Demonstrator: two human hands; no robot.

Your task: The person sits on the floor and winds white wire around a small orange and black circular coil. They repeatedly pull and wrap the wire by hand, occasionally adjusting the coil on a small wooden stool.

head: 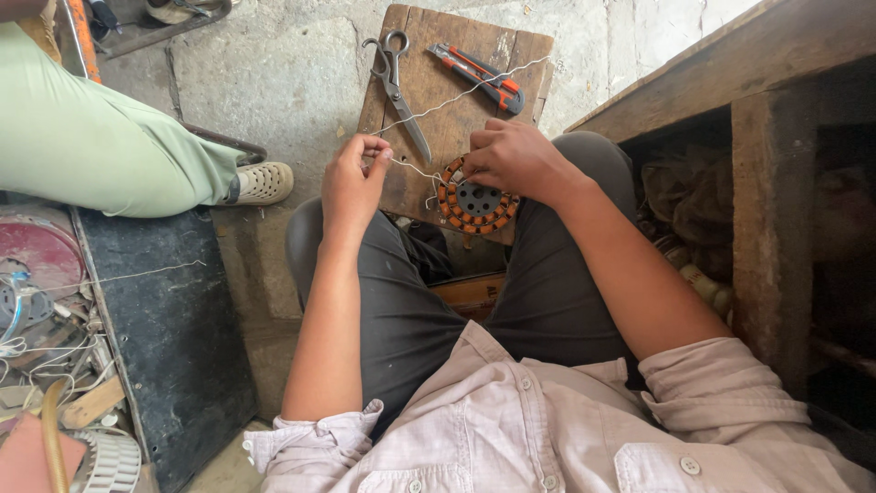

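Stator ring (476, 203) with orange-wrapped coils around a dark centre rests at the near edge of a small wooden tabletop (511, 50), just above the person's knees. The right hand (516, 160) lies curled over the ring's upper rim, fingers bent down onto the coils and closed on it, so the far side of the ring is hidden beneath the knuckles. The left hand (354, 183) hovers just beside the ring on its left, fingers gathered and thumb pressed to fingertips, pinching a thin white string (456, 94). From that pinch one short length runs across to the coils, and a longer length stretches up and away over the tabletop toward its far right corner. The two hands are near each other but do not touch. On the tabletop beyond the hands lie a pair of metal scissors (394, 87), blades pointing toward the person, and an orange and grey utility knife (482, 78), set at a slant. To the left, another person's leg in pale green trousers (91, 146) ends in a light perforated shoe (265, 183) on the concrete floor (274, 64).
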